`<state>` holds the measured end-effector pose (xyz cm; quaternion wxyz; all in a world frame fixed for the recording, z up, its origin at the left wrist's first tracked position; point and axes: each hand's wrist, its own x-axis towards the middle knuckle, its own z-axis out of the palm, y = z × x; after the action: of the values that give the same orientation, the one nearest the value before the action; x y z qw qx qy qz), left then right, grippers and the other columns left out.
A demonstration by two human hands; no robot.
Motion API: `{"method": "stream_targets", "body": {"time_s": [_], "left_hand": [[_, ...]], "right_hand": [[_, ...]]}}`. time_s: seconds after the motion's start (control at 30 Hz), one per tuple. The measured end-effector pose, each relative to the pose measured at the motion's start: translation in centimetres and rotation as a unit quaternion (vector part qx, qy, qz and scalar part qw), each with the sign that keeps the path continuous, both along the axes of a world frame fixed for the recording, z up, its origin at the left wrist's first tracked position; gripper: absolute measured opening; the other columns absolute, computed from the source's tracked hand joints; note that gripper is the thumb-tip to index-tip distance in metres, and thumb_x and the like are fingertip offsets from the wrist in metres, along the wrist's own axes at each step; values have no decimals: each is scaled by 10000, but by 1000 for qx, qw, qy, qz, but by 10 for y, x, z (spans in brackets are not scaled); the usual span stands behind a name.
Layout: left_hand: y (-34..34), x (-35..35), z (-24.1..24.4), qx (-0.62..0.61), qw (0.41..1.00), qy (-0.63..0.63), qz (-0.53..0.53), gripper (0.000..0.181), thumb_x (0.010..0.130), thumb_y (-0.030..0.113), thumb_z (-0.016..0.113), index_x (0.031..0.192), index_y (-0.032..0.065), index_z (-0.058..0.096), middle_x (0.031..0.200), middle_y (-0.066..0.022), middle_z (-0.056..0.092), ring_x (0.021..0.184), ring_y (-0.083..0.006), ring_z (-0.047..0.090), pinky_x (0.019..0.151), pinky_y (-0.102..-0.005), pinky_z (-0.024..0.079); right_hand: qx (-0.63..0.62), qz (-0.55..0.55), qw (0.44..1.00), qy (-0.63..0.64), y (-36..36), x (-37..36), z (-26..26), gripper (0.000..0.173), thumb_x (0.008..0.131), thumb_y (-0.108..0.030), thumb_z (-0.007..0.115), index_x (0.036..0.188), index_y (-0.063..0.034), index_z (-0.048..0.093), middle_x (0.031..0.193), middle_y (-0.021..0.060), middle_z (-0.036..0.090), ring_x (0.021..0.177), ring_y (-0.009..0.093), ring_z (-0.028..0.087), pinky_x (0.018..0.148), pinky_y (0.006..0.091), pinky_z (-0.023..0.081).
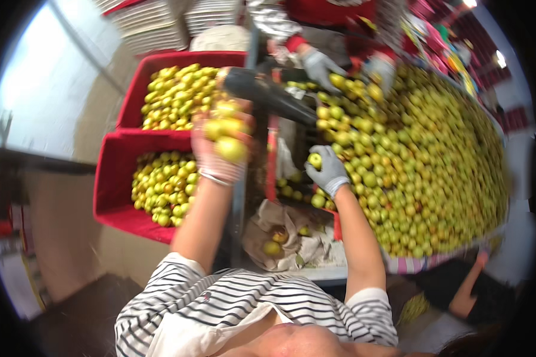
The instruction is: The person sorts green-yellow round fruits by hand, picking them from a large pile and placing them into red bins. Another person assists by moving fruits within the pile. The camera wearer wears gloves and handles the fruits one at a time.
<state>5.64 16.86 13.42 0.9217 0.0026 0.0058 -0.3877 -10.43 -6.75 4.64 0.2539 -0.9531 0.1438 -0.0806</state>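
Observation:
My left hand [218,154], in a pale glove and blurred, holds several small round yellow-green fruits [230,149] over the inner edges of two red bins. Lower right of it, my right hand [329,172] wears a grey glove and grips one green fruit [314,160] in its fingertips. That hand is at the left edge of a large heap of similar fruit [411,178]. More fruit lies in the upper red bin [131,96] and in the lower red bin [111,178].
A co-worker's grey-gloved hands, one left [319,67] and one right [379,73], are at the heap's far edge. A dark tapered object [268,93] crosses between bins and heap. Crumpled cloth [268,223] with a few fruits lies nearer me. Stacked pale trays [147,24] stand behind.

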Motion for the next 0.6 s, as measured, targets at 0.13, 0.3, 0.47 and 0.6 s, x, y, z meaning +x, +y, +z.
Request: {"method": "stream_targets", "body": {"time_s": [0.13, 0.3, 0.47, 0.6], "left_hand": [[77, 130, -70, 227, 948, 84, 207, 758, 851, 520, 536, 1342, -34, 371, 1293, -202, 462, 1081, -351, 520, 828, -444, 510], [41, 63, -60, 170, 958, 53, 223, 632, 942, 394, 516, 1425, 66, 273, 1421, -205, 384, 1288, -403, 414, 1075, -588, 355], [-81, -96, -45, 303, 952, -33, -31, 307, 885, 275, 638, 1112, 72, 605, 1071, -65, 630, 965, -236, 598, 879, -418, 506], [-120, -111, -89, 208, 961, 120, -138, 250, 883, 235, 660, 1102, 120, 623, 1039, -53, 642, 933, -226, 612, 774, -432, 552]], "right_hand": [[70, -70, 988, -117, 7, -22, 15, 362, 751, -232, 701, 1072, -120, 577, 1076, 159, 588, 983, 367, 591, 835, 418, 499], [103, -142, 971, -161, -3, -65, 26, 419, 775, -173, 696, 1151, -50, 559, 1130, 163, 593, 1029, 331, 589, 894, 393, 490], [137, -99, 971, -171, 18, -58, 46, 530, 837, -189, 682, 1308, -69, 472, 1222, 172, 580, 1146, 321, 554, 977, 387, 452], [21, 86, 989, -117, -2, -24, 68, 373, 871, -196, 650, 1213, -66, 574, 1209, 134, 603, 1094, 312, 587, 947, 384, 474]]}}
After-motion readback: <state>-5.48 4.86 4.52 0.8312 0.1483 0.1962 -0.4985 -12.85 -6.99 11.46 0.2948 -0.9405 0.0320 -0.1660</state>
